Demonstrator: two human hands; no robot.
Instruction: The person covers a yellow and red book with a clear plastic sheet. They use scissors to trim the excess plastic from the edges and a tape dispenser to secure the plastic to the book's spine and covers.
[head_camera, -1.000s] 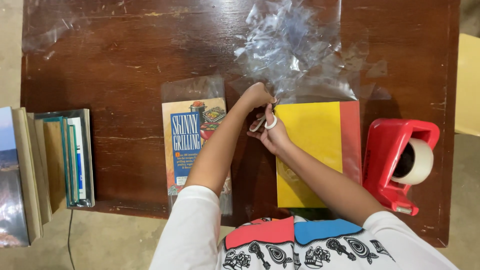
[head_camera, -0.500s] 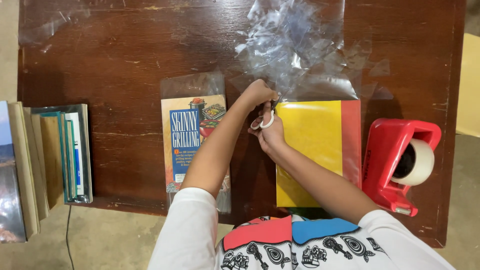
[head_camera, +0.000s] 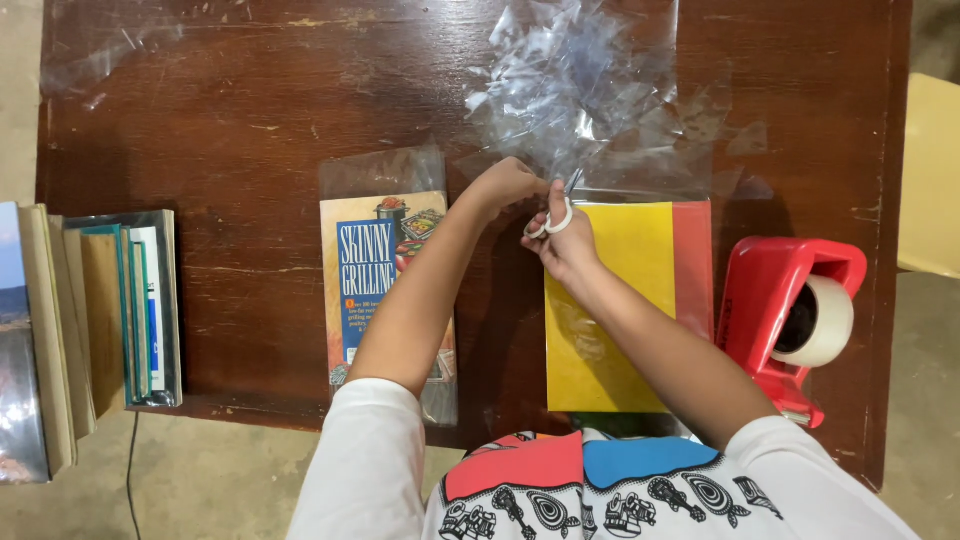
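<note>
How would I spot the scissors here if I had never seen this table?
Start at the dark wooden table and find the yellow and red book near its front edge. At that book's upper left corner, the right hand holds small scissors; their white loop handles set them apart from the crumpled clear plastic behind.

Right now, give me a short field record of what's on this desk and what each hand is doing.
surface: dark wooden table
right hand: holds white-handled scissors at the top edge of the yellow and red book
left hand: on the clear plastic sheet beside the scissors
left of arms: cookbook in clear wrap
right edge: red tape dispenser
far left: stack of books
</note>
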